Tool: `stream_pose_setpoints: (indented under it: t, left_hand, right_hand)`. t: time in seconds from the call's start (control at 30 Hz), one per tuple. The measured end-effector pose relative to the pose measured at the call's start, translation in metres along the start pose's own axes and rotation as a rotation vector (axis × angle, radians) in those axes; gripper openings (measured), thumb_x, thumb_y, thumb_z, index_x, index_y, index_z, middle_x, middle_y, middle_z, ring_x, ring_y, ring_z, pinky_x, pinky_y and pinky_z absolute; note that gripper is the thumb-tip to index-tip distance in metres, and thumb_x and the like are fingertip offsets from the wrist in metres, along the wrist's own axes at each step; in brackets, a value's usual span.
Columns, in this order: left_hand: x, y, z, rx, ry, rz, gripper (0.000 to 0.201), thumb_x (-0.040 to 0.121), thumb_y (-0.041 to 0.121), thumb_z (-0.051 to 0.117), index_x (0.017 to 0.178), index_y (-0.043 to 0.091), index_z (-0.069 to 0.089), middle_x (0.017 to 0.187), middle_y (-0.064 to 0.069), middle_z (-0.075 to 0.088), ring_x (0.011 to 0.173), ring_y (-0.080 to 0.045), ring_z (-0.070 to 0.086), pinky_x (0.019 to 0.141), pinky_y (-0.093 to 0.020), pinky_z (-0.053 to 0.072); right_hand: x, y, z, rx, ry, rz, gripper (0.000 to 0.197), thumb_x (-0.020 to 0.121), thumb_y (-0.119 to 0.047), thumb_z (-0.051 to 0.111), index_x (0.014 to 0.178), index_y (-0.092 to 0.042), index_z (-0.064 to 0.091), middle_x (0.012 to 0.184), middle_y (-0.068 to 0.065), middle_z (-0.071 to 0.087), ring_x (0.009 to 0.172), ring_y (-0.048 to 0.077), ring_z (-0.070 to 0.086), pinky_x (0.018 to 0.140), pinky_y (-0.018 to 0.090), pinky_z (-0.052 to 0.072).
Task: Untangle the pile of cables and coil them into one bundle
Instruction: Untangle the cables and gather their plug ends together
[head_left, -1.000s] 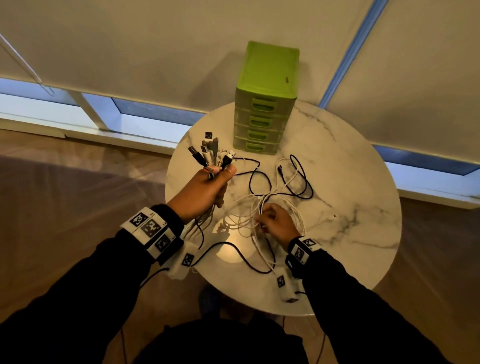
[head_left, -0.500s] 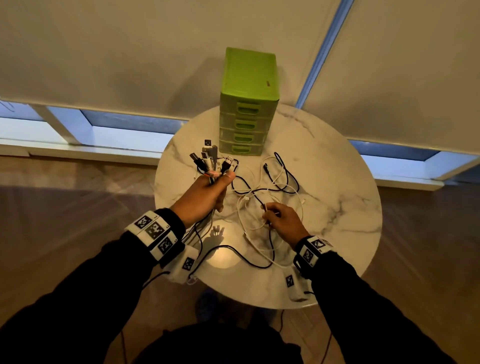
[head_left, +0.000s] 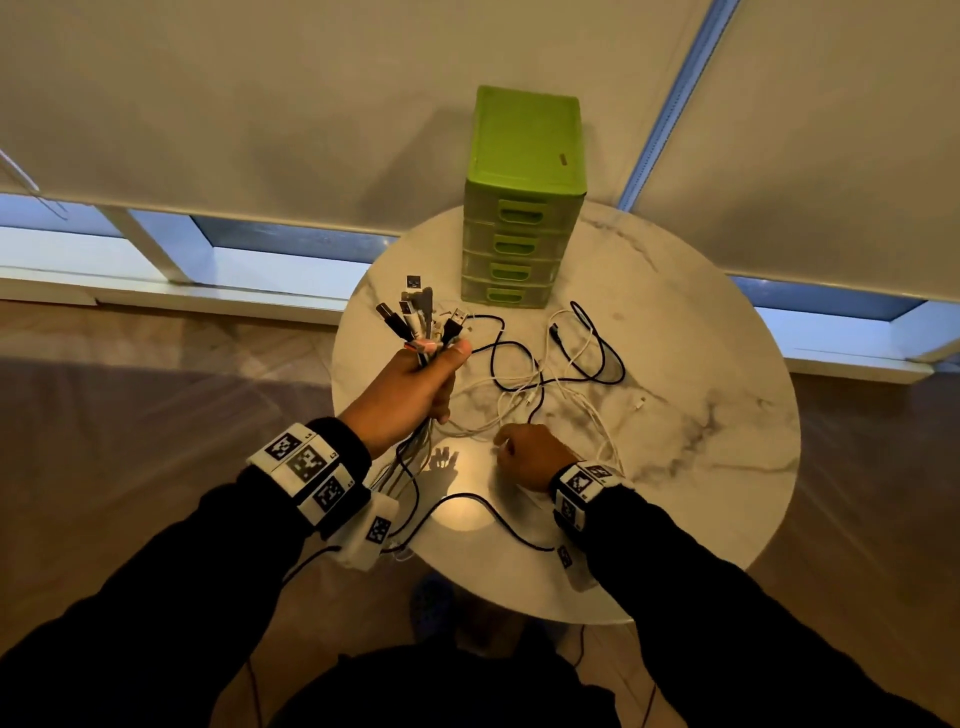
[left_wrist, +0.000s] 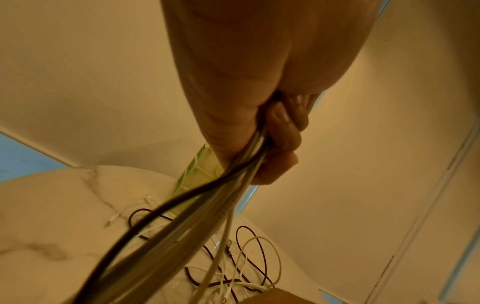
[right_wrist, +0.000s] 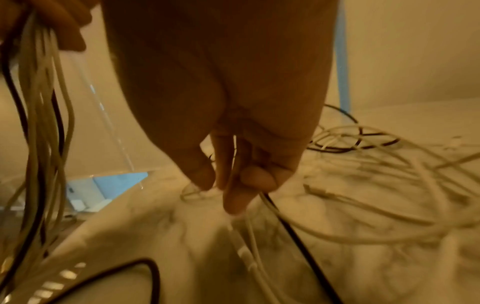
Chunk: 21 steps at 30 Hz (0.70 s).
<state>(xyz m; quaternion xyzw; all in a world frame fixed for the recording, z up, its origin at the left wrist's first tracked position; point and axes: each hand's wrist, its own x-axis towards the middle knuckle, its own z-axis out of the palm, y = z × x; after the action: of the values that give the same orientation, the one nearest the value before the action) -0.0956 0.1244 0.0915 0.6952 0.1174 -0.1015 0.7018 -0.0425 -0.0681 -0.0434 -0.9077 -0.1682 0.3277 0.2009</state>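
Observation:
My left hand (head_left: 415, 387) grips a bunch of cable ends (head_left: 418, 322) above the table's left side; several plugs stick up past the thumb. Below the fist the black and white strands (left_wrist: 182, 222) hang down to the table. A loose tangle of black and white cables (head_left: 550, 374) lies on the round marble table (head_left: 701, 441). My right hand (head_left: 524, 454) is low over the table's near middle, its fingers curled round white and black cable strands (right_wrist: 262, 205) that trail under it.
A green drawer box (head_left: 522, 208) with several drawers stands at the table's far edge, close behind the raised plugs. A black cable loop (head_left: 483, 512) runs along the near edge. Wooden floor surrounds the table; window blinds hang behind it.
My right hand has pulled back toward me along the cables, from the middle of the tangle to the near part of the table. The left hand holds its bunch as before.

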Motion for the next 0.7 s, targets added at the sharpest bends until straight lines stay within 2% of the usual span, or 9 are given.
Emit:
stream_pose_setpoints:
  t: [0.07,0.13,0.2,0.3,0.4,0.5,0.6,0.7]
  left_hand:
    - [-0.004,0.001,-0.006,-0.009,0.016,-0.004,0.042,0.105,0.034,0.05,0.065,0.025,0.042,0.056,0.006,0.029,0.05,-0.011,0.031,0.061,-0.034,0.041]
    - [-0.008,0.002,-0.012,-0.001,0.034,-0.002,0.049,0.105,0.033,0.05,0.057,0.029,0.043,0.054,0.008,0.029,0.049,-0.011,0.03,0.061,-0.034,0.04]
    - [-0.01,0.003,-0.014,-0.006,0.04,0.002,0.048,0.105,0.032,0.05,0.059,0.029,0.041,0.054,0.008,0.028,0.048,-0.011,0.029,0.059,-0.033,0.039]
    - [-0.013,0.002,-0.021,-0.026,0.074,-0.016,0.042,0.106,0.031,0.049,0.066,0.023,0.037,0.055,0.006,0.027,0.048,-0.011,0.028,0.057,-0.03,0.039]
    - [-0.012,0.0,-0.027,-0.029,0.086,-0.015,0.044,0.106,0.029,0.047,0.065,0.022,0.036,0.054,0.006,0.027,0.046,-0.011,0.028,0.055,-0.028,0.039]
    - [-0.008,-0.001,-0.03,-0.046,0.119,-0.012,0.042,0.107,0.029,0.047,0.067,0.022,0.036,0.053,0.008,0.026,0.046,-0.01,0.026,0.054,-0.029,0.037]
    - [-0.004,-0.001,-0.029,-0.065,0.147,-0.012,0.041,0.106,0.03,0.048,0.068,0.022,0.036,0.053,0.009,0.028,0.046,-0.009,0.027,0.055,-0.03,0.036]
    - [0.0,0.0,-0.024,-0.018,0.131,0.013,0.04,0.106,0.034,0.049,0.069,0.021,0.037,0.054,0.008,0.029,0.048,-0.01,0.029,0.058,-0.032,0.038]
  right_hand:
    - [0.011,-0.005,0.006,0.014,0.042,0.022,0.038,0.098,-0.022,0.047,0.136,-0.021,0.055,0.134,0.013,0.059,0.123,0.031,0.056,0.101,0.036,0.045]
    - [0.02,-0.009,0.01,-0.026,0.077,-0.002,0.044,0.099,-0.022,0.043,0.143,-0.025,0.047,0.138,0.014,0.055,0.127,0.033,0.054,0.105,0.04,0.044]
    - [0.025,-0.008,0.015,-0.11,0.087,-0.012,0.038,0.098,-0.024,0.044,0.135,-0.027,0.05,0.133,0.013,0.053,0.122,0.036,0.055,0.102,0.044,0.046]
    - [0.031,-0.011,0.023,-0.278,0.069,-0.063,0.025,0.093,-0.024,0.055,0.118,-0.022,0.053,0.122,0.01,0.051,0.108,0.035,0.061,0.091,0.046,0.052]
    - [0.032,-0.015,0.012,-0.328,0.142,-0.239,0.024,0.094,-0.032,0.063,0.112,-0.017,0.066,0.119,0.01,0.05,0.105,0.033,0.057,0.086,0.039,0.051]
    - [0.028,-0.022,-0.024,-0.129,0.256,-0.407,0.02,0.094,-0.034,0.067,0.102,-0.016,0.072,0.109,0.007,0.06,0.095,0.023,0.058,0.082,0.035,0.049]
    - [0.011,-0.042,-0.073,0.255,0.237,-0.395,0.017,0.099,-0.022,0.06,0.117,-0.022,0.06,0.087,0.003,0.069,0.068,0.016,0.064,0.067,0.035,0.056]
    - [-0.011,-0.057,-0.107,0.522,0.233,-0.409,0.029,0.102,-0.016,0.054,0.127,-0.031,0.05,0.084,0.01,0.07,0.06,0.021,0.066,0.059,0.034,0.057]
